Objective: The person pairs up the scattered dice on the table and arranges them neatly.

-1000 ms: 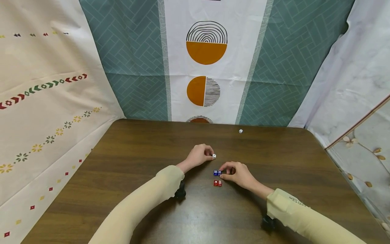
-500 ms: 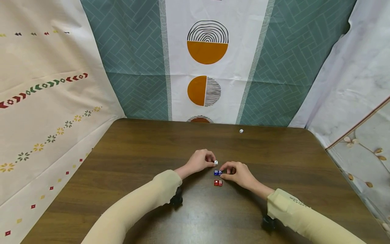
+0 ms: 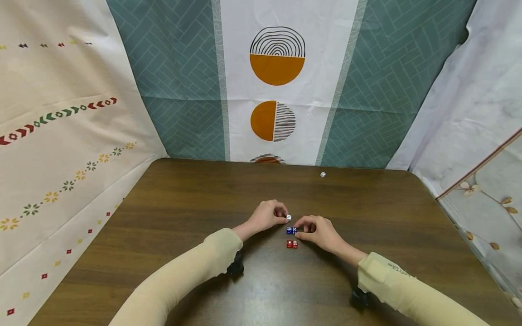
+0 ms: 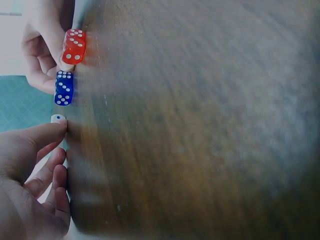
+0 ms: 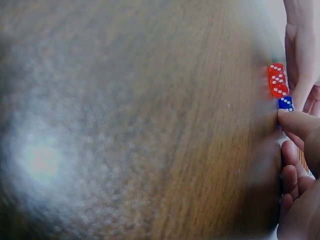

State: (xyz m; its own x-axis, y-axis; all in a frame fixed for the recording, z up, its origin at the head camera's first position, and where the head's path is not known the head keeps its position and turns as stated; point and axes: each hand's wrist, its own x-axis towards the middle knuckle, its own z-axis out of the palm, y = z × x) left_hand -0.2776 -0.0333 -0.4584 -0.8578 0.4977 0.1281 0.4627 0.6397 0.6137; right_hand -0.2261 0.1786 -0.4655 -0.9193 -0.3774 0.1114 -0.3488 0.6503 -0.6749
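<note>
In the head view my left hand [image 3: 264, 216] pinches a white die [image 3: 288, 218] between thumb and fingertips, just beyond a pair of blue dice [image 3: 291, 230]. These two blue dice sit side by side on the table. From the right, my right hand [image 3: 321, 232] has its thumb and index finger on the right-hand blue die. Nearer to me lies a pair of red dice [image 3: 292, 244], a small gap from the blue ones. The left wrist view shows the thumb partly covering the white die [image 4: 58, 119]. In the right wrist view my thumb partly hides the blue die [image 5: 286, 103].
Another white die [image 3: 323, 174] lies near the far edge of the brown wooden table [image 3: 195, 181]. Patterned cloths [image 3: 183, 113] hang behind the table and along both sides.
My left hand has brought the white die nearer, toward the far side of the blue dice, and has barely moved in the last half second. The right hand has stayed in place.
</note>
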